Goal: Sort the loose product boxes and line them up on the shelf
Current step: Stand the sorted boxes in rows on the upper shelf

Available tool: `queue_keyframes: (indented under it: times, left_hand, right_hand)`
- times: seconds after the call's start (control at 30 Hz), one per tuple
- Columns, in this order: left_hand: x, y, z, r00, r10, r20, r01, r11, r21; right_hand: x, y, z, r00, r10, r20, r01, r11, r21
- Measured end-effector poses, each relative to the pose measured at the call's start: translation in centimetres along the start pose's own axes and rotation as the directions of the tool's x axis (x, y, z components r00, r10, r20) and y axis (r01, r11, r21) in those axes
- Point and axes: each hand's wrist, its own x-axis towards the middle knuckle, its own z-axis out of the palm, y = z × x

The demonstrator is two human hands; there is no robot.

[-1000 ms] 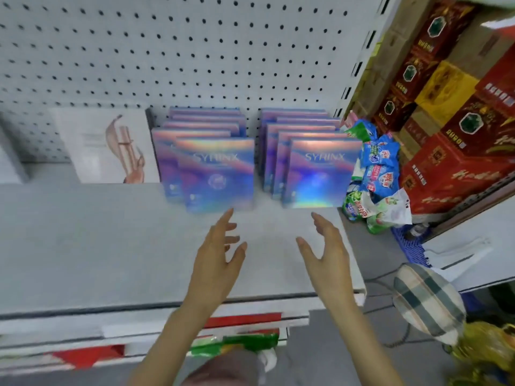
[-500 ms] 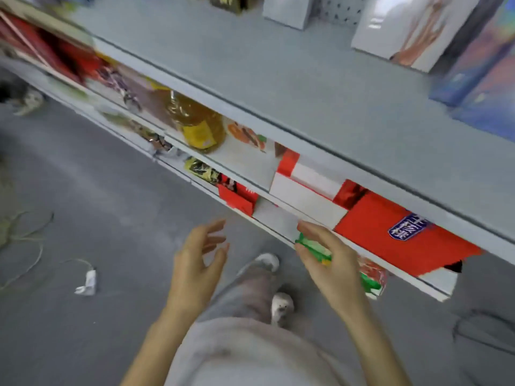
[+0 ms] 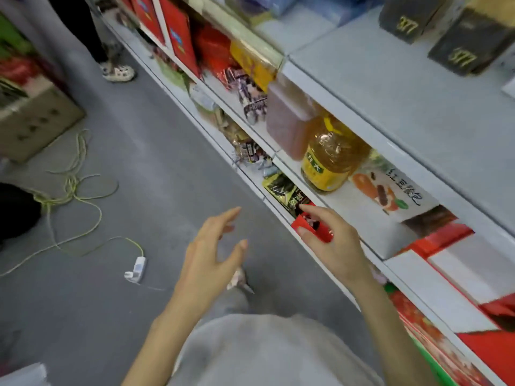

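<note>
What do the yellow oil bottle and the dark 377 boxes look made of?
Oil bottle: clear glossy plastic, seemingly; amber liquid shows through, highlights glint on its shoulder. 377 boxes: probably matte dark cardboard with gold numerals; blur leaves it open.

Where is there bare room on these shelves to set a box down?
The top shelf is bare from its front edge back to the dark 377 boxes. A smaller grey patch lies on the middle shelf between the white pictured box and the red boxes. Left of the oil bottle it is crowded.
</note>
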Motion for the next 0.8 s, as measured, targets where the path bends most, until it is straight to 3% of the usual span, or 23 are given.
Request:
queue_keyframes:
  times: [0.23, 0.43, 0.6, 0.8]
  left_hand:
    - [12.7, -4.0, -12.0, 0.988, -0.049, -0.145, 0.040, 0.997, -0.066]
    - [20.9, -7.7, -12.6, 0.986, -0.106, -0.128, 0.090, 0.988, -0.122]
    - [29.3, -10.6, -12.9, 0.989, -0.130, -0.067, 0.123, 0.988, -0.090]
    - [42.5, -11.2, -21.8, 0.955, -0.155, -0.254, 0.140, 0.987, -0.076]
  right_hand:
    - [11.2, -10.1, 6.8, 0.995, -0.093, 0.035, 0.094, 0.995, -0.024]
    - [22.4, -12.3, 11.4, 0.995, -0.078, 0.057, 0.080, 0.996, -0.032]
    - [34.7, -14.4, 14.9, 0.979, -0.110, 0.174, 0.114, 0.993, -0.015]
    - [47.7, -21.8, 16.1, 0.962, -0.199, 0.190, 0.200, 0.980, 0.011]
